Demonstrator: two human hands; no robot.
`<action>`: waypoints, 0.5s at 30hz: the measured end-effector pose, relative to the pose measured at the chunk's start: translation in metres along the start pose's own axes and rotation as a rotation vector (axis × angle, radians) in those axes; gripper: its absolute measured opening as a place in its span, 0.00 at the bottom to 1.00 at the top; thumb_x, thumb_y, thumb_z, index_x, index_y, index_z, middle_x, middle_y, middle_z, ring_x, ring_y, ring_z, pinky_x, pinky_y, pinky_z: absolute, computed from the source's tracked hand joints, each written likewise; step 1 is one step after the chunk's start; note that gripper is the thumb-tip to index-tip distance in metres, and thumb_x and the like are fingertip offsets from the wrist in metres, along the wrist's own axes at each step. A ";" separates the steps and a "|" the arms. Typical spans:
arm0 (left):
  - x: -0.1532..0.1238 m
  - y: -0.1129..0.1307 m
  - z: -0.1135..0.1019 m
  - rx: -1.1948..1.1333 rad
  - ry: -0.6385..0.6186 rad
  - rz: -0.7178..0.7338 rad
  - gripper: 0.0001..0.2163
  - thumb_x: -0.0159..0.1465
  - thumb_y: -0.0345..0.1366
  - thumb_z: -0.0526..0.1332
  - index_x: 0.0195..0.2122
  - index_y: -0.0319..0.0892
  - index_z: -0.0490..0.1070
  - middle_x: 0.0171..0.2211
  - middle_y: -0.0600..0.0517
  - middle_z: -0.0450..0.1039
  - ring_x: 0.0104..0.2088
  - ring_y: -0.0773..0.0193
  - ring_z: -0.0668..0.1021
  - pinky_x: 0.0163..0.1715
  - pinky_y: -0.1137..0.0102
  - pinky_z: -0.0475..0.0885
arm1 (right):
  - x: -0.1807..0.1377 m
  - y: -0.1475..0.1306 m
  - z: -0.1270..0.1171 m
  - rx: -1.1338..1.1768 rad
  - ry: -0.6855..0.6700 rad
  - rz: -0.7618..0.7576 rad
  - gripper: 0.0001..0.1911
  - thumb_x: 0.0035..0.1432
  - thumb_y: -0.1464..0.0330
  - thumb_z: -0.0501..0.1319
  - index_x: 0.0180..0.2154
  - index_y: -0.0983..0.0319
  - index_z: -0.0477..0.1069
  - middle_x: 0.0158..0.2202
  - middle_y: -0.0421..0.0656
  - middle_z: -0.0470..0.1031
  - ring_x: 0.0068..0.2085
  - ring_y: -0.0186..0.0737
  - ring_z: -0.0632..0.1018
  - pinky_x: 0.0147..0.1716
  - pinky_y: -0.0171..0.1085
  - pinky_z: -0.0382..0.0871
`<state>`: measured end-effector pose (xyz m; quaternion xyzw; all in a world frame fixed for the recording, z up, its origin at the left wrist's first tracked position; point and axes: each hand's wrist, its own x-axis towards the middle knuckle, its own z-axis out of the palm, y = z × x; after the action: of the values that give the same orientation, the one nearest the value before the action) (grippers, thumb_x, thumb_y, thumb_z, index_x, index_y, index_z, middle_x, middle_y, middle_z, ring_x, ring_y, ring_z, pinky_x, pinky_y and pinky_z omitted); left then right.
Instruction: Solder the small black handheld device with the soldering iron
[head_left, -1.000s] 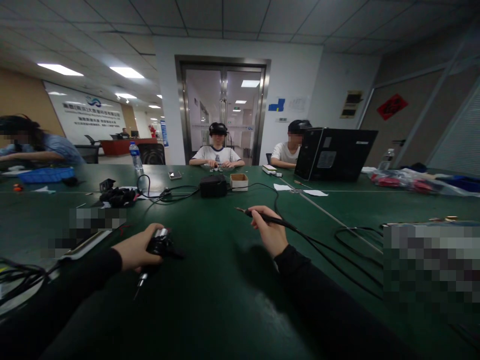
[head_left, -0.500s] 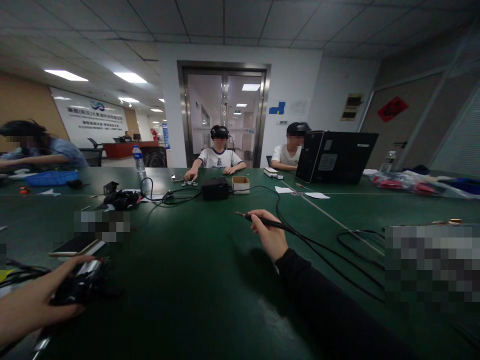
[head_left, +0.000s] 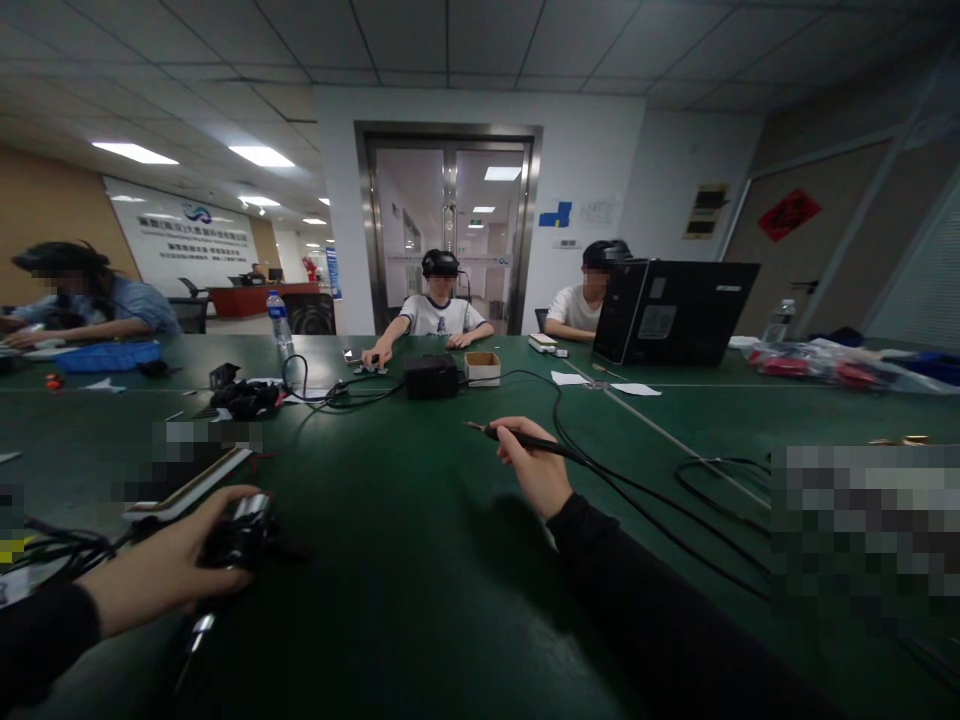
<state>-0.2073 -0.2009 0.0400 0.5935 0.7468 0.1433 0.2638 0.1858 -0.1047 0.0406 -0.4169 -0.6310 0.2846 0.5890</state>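
Observation:
My right hand [head_left: 541, 470] is closed around a thin black soldering iron [head_left: 517, 438], held like a pen with its tip pointing left above the green table [head_left: 420, 560]. The iron's black cable [head_left: 660, 520] trails off to the right. My left hand [head_left: 176, 560] grips a small black device with a metal end [head_left: 241, 535], resting low on the table at the lower left. A thin metal pin [head_left: 196, 635] sticks out below that hand. A phone [head_left: 191, 485] lies just behind it.
A black power box [head_left: 430, 377] and a small cardboard box [head_left: 481, 367] sit mid-table, with cables [head_left: 330, 390] and black parts [head_left: 244, 398] to the left. An open laptop [head_left: 671, 312] stands at the right. Three people sit at the far and left sides. A water bottle [head_left: 278, 320] stands far left.
My left hand swung with the black device out to the far left, then came partway back toward the middle. My right hand holds the soldering iron almost still.

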 end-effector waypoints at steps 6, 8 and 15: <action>0.039 0.095 0.038 -0.104 -0.140 0.215 0.39 0.45 0.43 0.65 0.57 0.46 0.49 0.46 0.45 0.71 0.27 0.61 0.78 0.22 0.69 0.74 | 0.001 0.003 -0.003 -0.008 0.003 0.011 0.13 0.57 0.60 0.59 0.35 0.63 0.75 0.25 0.40 0.71 0.25 0.35 0.72 0.26 0.34 0.67; 0.058 0.124 0.053 -0.080 -0.182 0.254 0.40 0.45 0.41 0.67 0.58 0.45 0.50 0.47 0.44 0.71 0.29 0.60 0.79 0.21 0.71 0.74 | 0.001 0.007 -0.006 -0.013 0.017 0.000 0.13 0.57 0.60 0.59 0.36 0.63 0.75 0.25 0.40 0.71 0.26 0.35 0.72 0.27 0.34 0.67; 0.101 0.203 0.105 -0.113 -0.187 0.321 0.43 0.43 0.37 0.71 0.59 0.40 0.52 0.52 0.35 0.67 0.29 0.57 0.80 0.18 0.71 0.75 | 0.006 0.023 -0.013 -0.034 0.085 -0.023 0.13 0.58 0.60 0.59 0.36 0.63 0.74 0.24 0.40 0.70 0.25 0.35 0.71 0.26 0.34 0.67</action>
<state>0.0001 -0.0623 0.0384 0.6999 0.6057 0.1695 0.3384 0.2028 -0.0903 0.0259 -0.4314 -0.6147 0.2493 0.6115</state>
